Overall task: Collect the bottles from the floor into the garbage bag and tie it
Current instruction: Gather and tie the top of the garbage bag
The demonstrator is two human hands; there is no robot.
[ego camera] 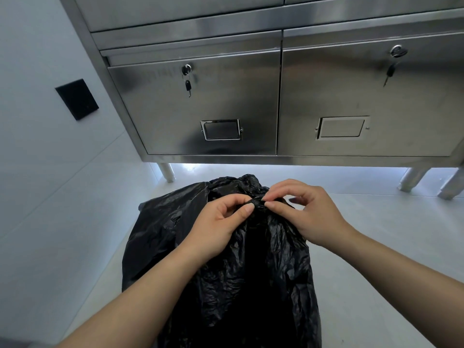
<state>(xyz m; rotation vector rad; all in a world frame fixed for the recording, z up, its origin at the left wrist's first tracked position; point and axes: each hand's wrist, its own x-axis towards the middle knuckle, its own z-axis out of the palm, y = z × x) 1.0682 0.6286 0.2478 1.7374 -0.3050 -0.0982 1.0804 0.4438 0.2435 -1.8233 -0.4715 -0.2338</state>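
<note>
Black plastic of the garbage bag (226, 259), standing on the floor (376, 247) before you, is gathered into a knot (257, 204) pinched by your left hand (218, 227) and right hand (308, 214); pull unevenly and it may slip loose or tear.

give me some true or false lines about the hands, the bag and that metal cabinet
1. The left hand and the right hand both pinch the gathered top of the garbage bag. True.
2. The garbage bag is white. False: it is black.
3. Keys hang from the locks of both doors of the cabinet. True.
4. Loose bottles lie on the floor beside the bag. False: no bottles show on the floor.
5. The cabinet sits flat on the floor. False: it stands on metal legs, with a gap beneath.
</note>
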